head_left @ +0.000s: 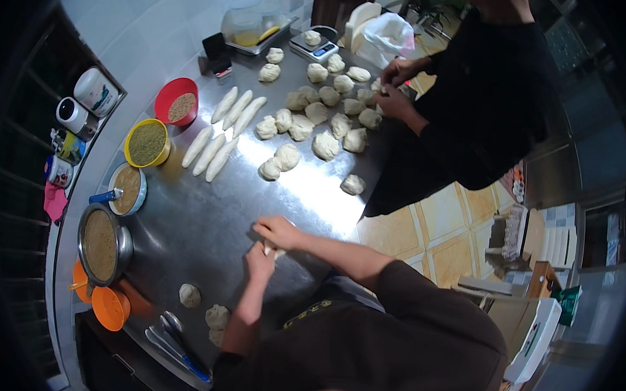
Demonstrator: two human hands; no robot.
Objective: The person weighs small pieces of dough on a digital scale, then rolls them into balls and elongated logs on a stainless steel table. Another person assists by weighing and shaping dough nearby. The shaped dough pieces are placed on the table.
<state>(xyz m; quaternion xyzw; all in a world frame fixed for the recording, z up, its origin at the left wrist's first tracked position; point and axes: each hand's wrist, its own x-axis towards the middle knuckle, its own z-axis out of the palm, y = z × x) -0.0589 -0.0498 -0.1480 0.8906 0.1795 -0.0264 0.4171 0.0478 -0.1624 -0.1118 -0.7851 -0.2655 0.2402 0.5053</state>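
Observation:
Above the near part of the metal table [181, 225], my two hands meet at one small piece of pale dough [278, 253]. My left hand [259, 262] is closed on its lower side, while my right hand [281, 233] grips it from above, so most of the piece is hidden. Near my left forearm lie a dough ball [189, 295] and another dough lump [218, 317], with a further lump partly behind the arm. Several long dough rolls [204, 156] lie side by side farther off. Many round dough pieces [326, 145] spread over the table's far right.
Along the left edge stand a red bowl [166, 94], yellow bowl [133, 134], white bowl [142, 200], steel bowl [126, 258] and orange bowls [110, 308]. Tongs [166, 345] lie near left. A co-worker [460, 125] handles dough at far right, near a scale [321, 52].

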